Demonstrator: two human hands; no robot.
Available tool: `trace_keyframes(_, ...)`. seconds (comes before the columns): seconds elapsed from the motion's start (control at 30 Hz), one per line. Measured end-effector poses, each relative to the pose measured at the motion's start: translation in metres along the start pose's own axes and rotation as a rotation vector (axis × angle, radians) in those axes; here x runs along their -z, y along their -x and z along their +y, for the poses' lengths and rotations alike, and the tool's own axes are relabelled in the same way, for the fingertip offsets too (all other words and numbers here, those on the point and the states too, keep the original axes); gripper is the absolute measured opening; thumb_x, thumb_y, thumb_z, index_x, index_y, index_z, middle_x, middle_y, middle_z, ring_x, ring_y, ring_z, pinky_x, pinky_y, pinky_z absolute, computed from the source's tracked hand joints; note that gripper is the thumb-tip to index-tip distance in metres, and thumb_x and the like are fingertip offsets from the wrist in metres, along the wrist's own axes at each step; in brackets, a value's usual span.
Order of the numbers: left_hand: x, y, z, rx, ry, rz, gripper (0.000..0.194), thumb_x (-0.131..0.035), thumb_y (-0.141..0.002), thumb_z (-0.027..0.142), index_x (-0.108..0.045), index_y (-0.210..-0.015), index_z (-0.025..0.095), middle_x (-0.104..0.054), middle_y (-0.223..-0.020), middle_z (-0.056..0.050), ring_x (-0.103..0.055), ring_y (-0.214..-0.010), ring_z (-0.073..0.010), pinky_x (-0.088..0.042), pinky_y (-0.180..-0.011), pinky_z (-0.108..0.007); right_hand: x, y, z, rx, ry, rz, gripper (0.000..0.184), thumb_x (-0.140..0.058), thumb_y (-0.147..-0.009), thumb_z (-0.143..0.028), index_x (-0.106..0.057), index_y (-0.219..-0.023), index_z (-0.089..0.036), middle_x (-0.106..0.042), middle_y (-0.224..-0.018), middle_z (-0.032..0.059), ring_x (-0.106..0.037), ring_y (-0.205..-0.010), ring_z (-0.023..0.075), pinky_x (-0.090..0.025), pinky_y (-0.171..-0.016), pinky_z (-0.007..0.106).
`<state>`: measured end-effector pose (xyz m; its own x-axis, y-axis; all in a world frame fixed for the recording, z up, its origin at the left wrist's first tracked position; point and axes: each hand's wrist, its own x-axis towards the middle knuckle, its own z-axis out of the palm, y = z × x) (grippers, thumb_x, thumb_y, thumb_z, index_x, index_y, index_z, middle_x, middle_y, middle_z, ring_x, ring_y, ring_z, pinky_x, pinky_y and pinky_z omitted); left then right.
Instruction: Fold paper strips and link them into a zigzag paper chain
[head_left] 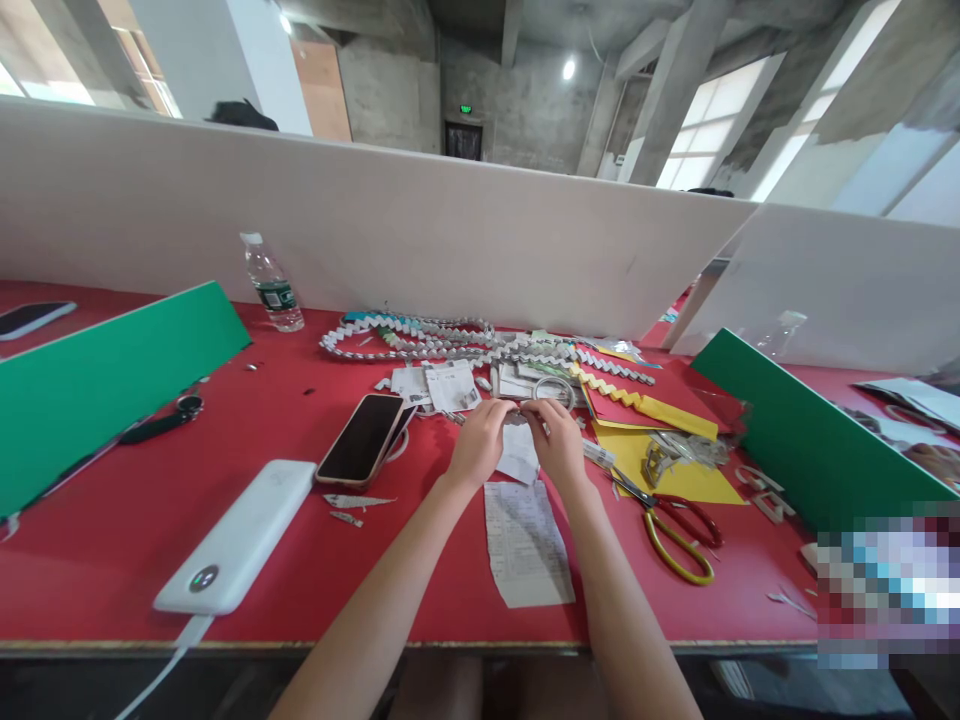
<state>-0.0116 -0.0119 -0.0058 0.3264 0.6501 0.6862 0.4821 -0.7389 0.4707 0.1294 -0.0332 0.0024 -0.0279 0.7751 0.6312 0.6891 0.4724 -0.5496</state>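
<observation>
My left hand (480,437) and my right hand (556,437) meet over the middle of the table, fingertips pinched close together. Something small and thin seems to be between them, but the fingers hide most of it. Just beneath lies a small white paper piece (519,455), and nearer me a torn printed paper sheet (529,545). Beyond the hands spreads a long zigzag folded-paper chain (420,350), grey and white. A yellow zigzag paper chain (611,392) lies to the right. Scissors (667,520) with one yellow and one red handle rest open beside my right forearm.
Left of my arms lie a phone (361,440) and a white power bank (240,535) with a cable. A water bottle (273,285) stands at the back. Green dividers (120,385) flank the red table (300,585). Yellow paper (712,485) lies on the right.
</observation>
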Motion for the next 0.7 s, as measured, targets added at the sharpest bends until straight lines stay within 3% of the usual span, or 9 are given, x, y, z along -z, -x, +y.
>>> trace_keyframes(0.43, -0.001, -0.0016, 0.0039, 0.089, 0.061, 0.007, 0.028, -0.036, -0.082, 0.005, -0.055, -0.1, 0.017, -0.061, -0.096, -0.008, -0.055, -0.093, -0.02, -0.046, -0.082, -0.036, -0.0063, 0.0028, 0.001, -0.052, 0.136, 0.064, 0.021, -0.039, -0.088, -0.018, -0.06, -0.091, -0.02, -0.062, -0.089, 0.0066, -0.056, -0.085, 0.0202, -0.043, -0.075, 0.03)
trace_keyframes(0.57, -0.0012, -0.0026, 0.0032, 0.13, 0.131, 0.027, 0.026, -0.038, -0.083, 0.007, -0.056, -0.097, 0.018, -0.062, -0.095, -0.007, -0.056, -0.092, -0.0197, -0.045, -0.082, -0.035, -0.0041, 0.0017, -0.0006, -0.034, 0.084, 0.07, 0.021, -0.04, -0.088, -0.021, -0.061, -0.09, -0.021, -0.063, -0.088, 0.0065, -0.057, -0.084, 0.0201, -0.044, -0.075, 0.031)
trace_keyframes(0.7, 0.0006, -0.0055, 0.002, 0.258, 0.263, 0.095, 0.019, -0.042, -0.083, 0.011, -0.058, -0.09, 0.018, -0.064, -0.09, -0.006, -0.059, -0.087, -0.0184, -0.046, -0.079, -0.032, -0.0013, 0.0003, -0.0038, 0.009, -0.04, 0.046, 0.024, -0.04, -0.089, -0.021, -0.062, -0.097, -0.022, -0.065, -0.093, 0.0065, -0.058, -0.09, 0.0194, -0.045, -0.079, 0.031)
